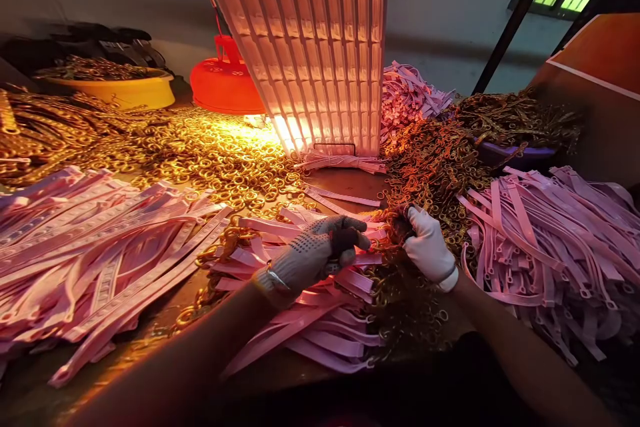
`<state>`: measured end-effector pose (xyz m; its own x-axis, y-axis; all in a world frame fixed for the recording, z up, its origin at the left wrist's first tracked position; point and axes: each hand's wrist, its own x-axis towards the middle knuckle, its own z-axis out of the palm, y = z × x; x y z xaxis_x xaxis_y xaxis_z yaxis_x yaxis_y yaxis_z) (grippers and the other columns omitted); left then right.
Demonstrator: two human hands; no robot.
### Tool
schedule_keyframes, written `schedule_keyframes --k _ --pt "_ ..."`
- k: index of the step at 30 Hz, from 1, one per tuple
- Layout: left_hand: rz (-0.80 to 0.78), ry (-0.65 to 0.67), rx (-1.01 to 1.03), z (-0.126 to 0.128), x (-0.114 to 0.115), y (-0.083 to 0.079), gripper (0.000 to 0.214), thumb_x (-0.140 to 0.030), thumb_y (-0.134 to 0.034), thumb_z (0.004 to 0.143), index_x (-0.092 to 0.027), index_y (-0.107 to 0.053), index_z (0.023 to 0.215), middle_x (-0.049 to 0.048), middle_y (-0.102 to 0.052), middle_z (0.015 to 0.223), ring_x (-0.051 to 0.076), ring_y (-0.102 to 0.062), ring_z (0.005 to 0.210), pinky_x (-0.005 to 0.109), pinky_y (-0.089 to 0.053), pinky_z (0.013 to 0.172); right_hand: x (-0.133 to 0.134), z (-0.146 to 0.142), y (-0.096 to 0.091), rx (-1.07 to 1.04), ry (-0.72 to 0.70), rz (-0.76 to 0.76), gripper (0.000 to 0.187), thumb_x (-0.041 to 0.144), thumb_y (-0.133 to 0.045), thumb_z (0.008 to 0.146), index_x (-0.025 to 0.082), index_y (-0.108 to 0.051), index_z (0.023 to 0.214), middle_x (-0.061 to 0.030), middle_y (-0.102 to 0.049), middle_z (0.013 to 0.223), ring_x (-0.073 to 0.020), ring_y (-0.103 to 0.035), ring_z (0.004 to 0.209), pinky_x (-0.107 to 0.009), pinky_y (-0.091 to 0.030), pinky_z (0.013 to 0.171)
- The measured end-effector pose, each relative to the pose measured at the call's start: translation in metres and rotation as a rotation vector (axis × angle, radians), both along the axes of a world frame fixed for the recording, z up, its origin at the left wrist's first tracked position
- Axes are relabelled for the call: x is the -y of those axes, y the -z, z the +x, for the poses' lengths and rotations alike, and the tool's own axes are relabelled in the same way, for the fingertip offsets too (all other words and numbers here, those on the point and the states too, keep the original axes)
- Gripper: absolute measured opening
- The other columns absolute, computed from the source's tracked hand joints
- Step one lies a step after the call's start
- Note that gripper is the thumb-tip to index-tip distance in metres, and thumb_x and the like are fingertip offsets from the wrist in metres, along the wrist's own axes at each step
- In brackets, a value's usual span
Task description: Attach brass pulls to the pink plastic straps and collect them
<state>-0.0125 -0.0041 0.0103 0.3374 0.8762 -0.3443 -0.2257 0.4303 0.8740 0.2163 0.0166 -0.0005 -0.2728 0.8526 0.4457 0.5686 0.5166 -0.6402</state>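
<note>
My left hand [320, 250], in a grey knit glove, has its fingers curled and rests on a heap of pink plastic strips [305, 320] at the table's middle. What it pinches is hidden. My right hand [427, 245], in a white glove, is closed on a tangle of gold chain [430, 173] just right of the left hand. More chain [400, 300] trails down below both hands.
Pink strip piles lie at the left [95, 247] and right [555, 240]. Gold rings [220, 160] cover the back middle under a red lamp [226, 83]. A tall ribbed pink panel [325, 47] stands behind. A yellow basin [120, 90] sits far left, a purple bowl [520, 157] right.
</note>
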Motion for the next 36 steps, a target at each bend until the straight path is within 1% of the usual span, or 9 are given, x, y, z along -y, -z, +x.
schedule_keyframes --k 4,7,10,16,21,24,28,31,36 --pt "0.113 0.076 -0.153 0.003 0.005 -0.002 0.027 -0.038 -0.073 0.083 -0.014 -0.063 0.090 0.0064 -0.073 0.081 0.004 -0.046 0.045 0.014 -0.031 0.039 0.017 -0.008 -0.014 -0.033 -0.083 0.002 0.032 0.016 -0.048 0.091 0.019 -0.065 0.118 -0.0075 -0.071 0.100 -0.0215 -0.066 0.095 -0.033 -0.051 0.093" --pt "0.193 0.069 -0.276 0.005 0.009 -0.008 0.025 -0.038 -0.069 0.084 -0.014 -0.062 0.081 -0.0011 -0.061 0.056 0.005 -0.042 0.041 0.014 -0.029 0.039 0.026 -0.016 -0.019 0.066 -0.111 -0.017 0.027 0.026 -0.045 0.099 0.017 -0.064 0.116 -0.0100 -0.071 0.095 -0.0231 -0.067 0.089 -0.034 -0.052 0.087" --pt "0.246 0.084 -0.285 0.006 0.011 -0.011 0.033 -0.044 -0.067 0.086 -0.015 -0.057 0.074 -0.0041 -0.051 0.047 0.005 -0.040 0.040 0.014 -0.028 0.039 0.032 -0.021 -0.022 0.204 -0.137 -0.015 0.029 0.029 -0.044 0.101 0.015 -0.061 0.120 -0.0133 -0.071 0.102 -0.0247 -0.067 0.091 -0.034 -0.051 0.083" --pt "0.045 0.022 -0.059 0.010 0.012 -0.008 0.038 -0.042 -0.076 0.072 -0.019 -0.046 0.076 -0.0077 -0.048 0.054 0.003 -0.036 0.039 0.012 -0.024 0.037 0.042 -0.034 -0.035 0.476 -0.080 -0.106 0.011 0.026 -0.061 0.089 0.018 -0.060 0.096 -0.0073 -0.070 0.085 -0.0220 -0.065 0.076 -0.028 -0.043 0.067" --pt "0.002 -0.007 0.022 0.017 0.006 -0.004 0.040 -0.044 -0.077 0.069 -0.020 -0.046 0.077 -0.0076 -0.045 0.057 0.002 -0.031 0.040 0.012 -0.021 0.038 0.052 -0.049 -0.039 0.606 0.103 -0.182 0.021 0.038 -0.062 0.088 0.017 -0.060 0.095 -0.0110 -0.069 0.082 -0.0240 -0.064 0.074 -0.028 -0.037 0.062" --pt "0.135 0.075 -0.145 0.009 -0.021 -0.006 0.037 -0.053 -0.068 0.078 -0.020 -0.051 0.079 -0.0058 -0.045 0.057 0.004 -0.031 0.040 0.016 -0.022 0.038 0.045 -0.042 -0.030 0.270 0.092 -0.328 0.017 0.035 -0.051 0.094 0.019 -0.057 0.090 -0.0051 -0.065 0.073 -0.0183 -0.057 0.065 -0.026 -0.036 0.059" --pt "0.465 0.272 -0.670 -0.008 -0.089 -0.007 0.034 -0.046 -0.060 0.087 -0.016 -0.062 0.072 -0.0027 -0.046 0.051 0.007 -0.036 0.043 0.020 -0.027 0.041 0.027 -0.020 -0.020 -0.223 0.039 -0.283 0.034 0.048 -0.046 0.098 0.019 -0.056 0.083 -0.0010 -0.058 0.074 -0.0159 -0.050 0.068 -0.026 -0.042 0.065" --pt "0.486 0.321 -0.776 -0.014 -0.134 0.006 0.011 -0.022 -0.069 0.075 -0.013 -0.073 0.078 -0.0019 -0.055 0.056 0.007 -0.042 0.048 0.019 -0.031 0.045 0.022 -0.011 -0.018 -0.327 0.011 -0.289 0.033 0.048 -0.050 0.098 0.019 -0.060 0.085 -0.0012 -0.060 0.081 -0.0173 -0.053 0.079 -0.028 -0.046 0.076" --pt "0.468 0.553 -0.829 -0.006 -0.153 0.044 0.033 -0.012 -0.069 0.069 -0.015 -0.081 0.099 -0.0033 -0.057 0.052 0.008 -0.044 0.043 0.020 -0.031 0.045 0.022 -0.015 -0.014 -0.320 -0.042 -0.382 0.025 0.040 -0.054 0.097 0.018 -0.065 0.094 -0.0026 -0.066 0.087 -0.0193 -0.058 0.085 -0.030 -0.048 0.083"
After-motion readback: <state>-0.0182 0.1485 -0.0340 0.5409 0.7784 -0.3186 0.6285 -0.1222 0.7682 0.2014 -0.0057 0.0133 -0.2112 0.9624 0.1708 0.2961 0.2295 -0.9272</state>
